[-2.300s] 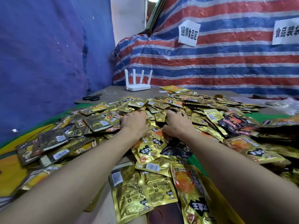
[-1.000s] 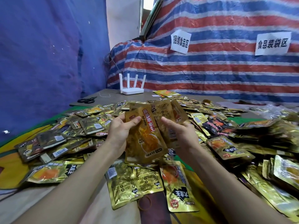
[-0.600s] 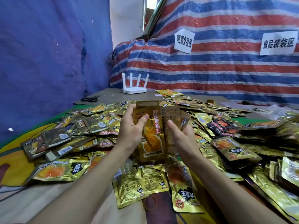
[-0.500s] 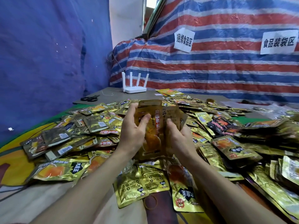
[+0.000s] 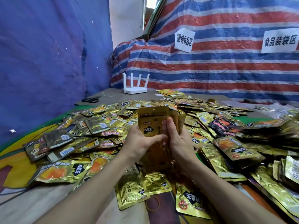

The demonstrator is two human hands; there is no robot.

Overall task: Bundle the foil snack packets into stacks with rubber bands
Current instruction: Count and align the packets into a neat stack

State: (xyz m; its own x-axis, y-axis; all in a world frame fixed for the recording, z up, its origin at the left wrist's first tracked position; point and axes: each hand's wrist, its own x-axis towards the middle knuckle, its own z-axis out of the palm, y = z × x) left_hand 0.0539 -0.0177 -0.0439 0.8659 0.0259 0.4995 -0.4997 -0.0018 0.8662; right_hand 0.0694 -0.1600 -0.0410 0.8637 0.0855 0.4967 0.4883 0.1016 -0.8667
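Visible body: both hands, both forearms, nothing more. Both the left hand (image 5: pixel 139 143) and the right hand (image 5: pixel 180 141) bare. Both the left forearm (image 5: pixel 90 191) and the right forearm (image 5: pixel 220 189) bare from wrist to bottom frame edge (wide lens swells them toward camera). Fingers (image 5: pixel 170 126) slim, mostly hidden; nails too small to judge. Clothing out of frame.

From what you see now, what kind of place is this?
Probably a makeshift packing workroom: loose packets heaped on the table, tarp walls, and paper signs marking work zones.
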